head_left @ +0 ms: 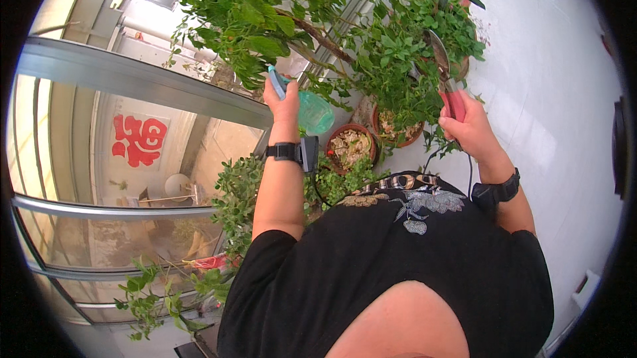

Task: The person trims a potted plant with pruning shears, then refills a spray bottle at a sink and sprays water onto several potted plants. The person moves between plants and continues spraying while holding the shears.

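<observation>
My left hand (pixel 283 99) grips the neck of a spray bottle with a translucent green body (pixel 315 113), its nozzle pointing up beside the leaves of a tall potted plant (pixel 259 14). On the right, my right hand (pixel 467 121) is closed round the red handles of pruning shears (pixel 452 96). Their metal blades point up and lie over or beside dense foliage (pixel 398 54); whether they touch a leaf cannot be told. A bare brown branch (pixel 318 37) runs between the two hands, above them.
Two terracotta pots, one nearer (pixel 372 141) and one further right (pixel 422 131), stand on the floor below the foliage. A window frame (pixel 149 87) runs along the left. Leafy plants (pixel 239 189) grow near my left forearm. Pale floor (pixel 537 109) extends on the right.
</observation>
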Motion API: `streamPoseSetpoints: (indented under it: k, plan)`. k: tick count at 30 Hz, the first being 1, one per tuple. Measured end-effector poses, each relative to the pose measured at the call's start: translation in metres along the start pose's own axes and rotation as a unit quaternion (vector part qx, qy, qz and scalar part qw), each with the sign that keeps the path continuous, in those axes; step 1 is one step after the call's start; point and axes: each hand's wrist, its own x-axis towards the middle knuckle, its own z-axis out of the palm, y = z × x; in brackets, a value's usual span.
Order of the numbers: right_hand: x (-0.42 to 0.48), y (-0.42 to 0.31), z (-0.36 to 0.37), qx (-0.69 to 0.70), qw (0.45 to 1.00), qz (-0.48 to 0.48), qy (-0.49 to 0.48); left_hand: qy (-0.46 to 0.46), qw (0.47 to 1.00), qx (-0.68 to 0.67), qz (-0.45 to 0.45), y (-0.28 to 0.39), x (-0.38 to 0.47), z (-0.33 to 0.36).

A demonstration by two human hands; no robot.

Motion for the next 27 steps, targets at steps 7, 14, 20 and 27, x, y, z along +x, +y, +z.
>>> streamPoseSetpoints:
  k: [7,14,20,27]
  plan:
    - [-0.005,0.006,-0.01,0.022,0.999,0.009,0.041,0.053,0.986,0.158,0.03,-0.002,0.02,0.049]
    - [-0.001,0.01,-0.023,0.013,0.999,0.024,0.045,0.066,0.996,0.037,-0.055,-0.02,0.031,0.087]
    - [0.003,0.01,-0.028,0.017,0.998,0.022,0.051,0.019,0.996,0.04,-0.075,-0.039,0.037,0.085]
    - [0.015,0.015,-0.026,-0.006,0.999,0.04,0.032,0.002,0.995,0.002,-0.099,-0.049,0.019,0.077]
